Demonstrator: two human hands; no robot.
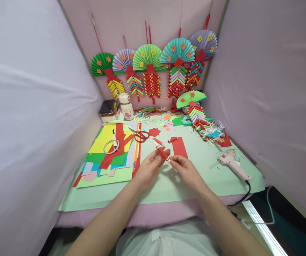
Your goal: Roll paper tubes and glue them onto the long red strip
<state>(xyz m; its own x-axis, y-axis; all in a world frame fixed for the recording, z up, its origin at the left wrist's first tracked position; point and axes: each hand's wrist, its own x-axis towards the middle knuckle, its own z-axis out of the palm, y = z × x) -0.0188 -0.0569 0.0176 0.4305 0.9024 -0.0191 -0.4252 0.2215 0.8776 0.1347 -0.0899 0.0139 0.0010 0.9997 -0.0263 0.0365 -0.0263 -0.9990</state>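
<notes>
In my left hand [151, 166] is a small rolled tube of red paper [162, 153], with a pale band near its lower end. My right hand [185, 170] pinches at that lower end, where a thin pale paper strip [170, 160] shows by the fingertips. Just beyond the fingers lie another red roll [158, 142] and a red roll with pale bands [173, 139]. The latter rests at the top of a red paper rectangle [180, 147].
Left are stacked coloured papers [96, 156], a tape ring [111, 146], a cutter knife [114, 138] and red-handled scissors [141, 136]. A corded glue gun [234, 164] lies right. Paper scraps [211, 131], a fan ornament [193, 103] and a floral jug [126, 106] stand behind.
</notes>
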